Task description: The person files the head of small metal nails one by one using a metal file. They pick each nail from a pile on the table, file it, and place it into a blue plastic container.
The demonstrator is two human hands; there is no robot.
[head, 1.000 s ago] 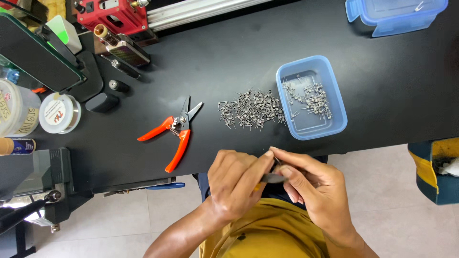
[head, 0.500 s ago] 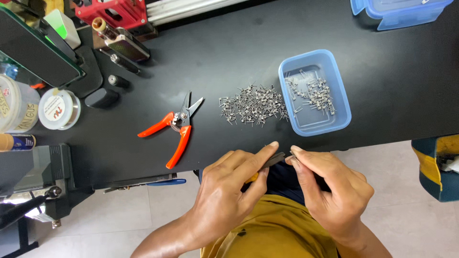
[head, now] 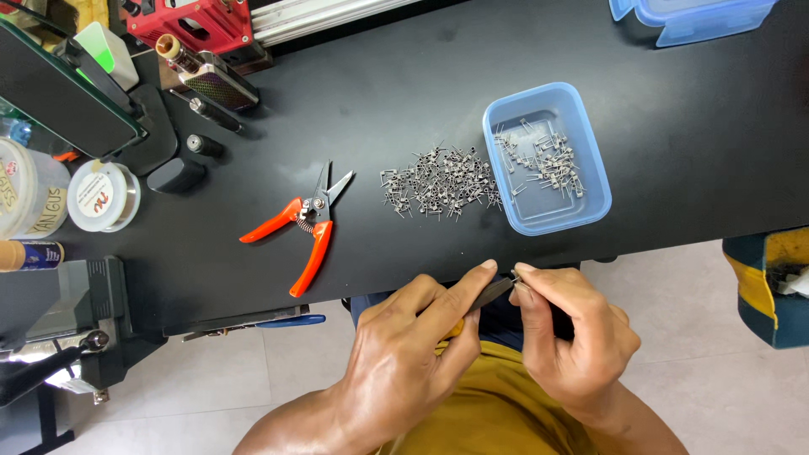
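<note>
- Left hand (head: 404, 362) wrapped round a dark tool (head: 490, 294), index finger stretched along it, yellowish bit of handle peeking out below the thumb.
- Right hand (head: 573, 337) pinched narrow at the tool's tip, thumb and forefinger nipping something tiny; too small to tell what.
- Both hands just off the near edge of the black table (head: 674, 152), over the lap, yellow shirt (head: 497, 413) underneath.
- Pile of little wire coils (head: 438, 181) on the table, right next to a blue tray (head: 590, 206) with more coils inside.
- Orange cutters (head: 299, 227) lying left of the pile, jaws open.
- Wire spool (head: 103, 196) and dark gadgets way off at the far left.
- Blue lidded box (head: 691, 17) at the top right corner.
</note>
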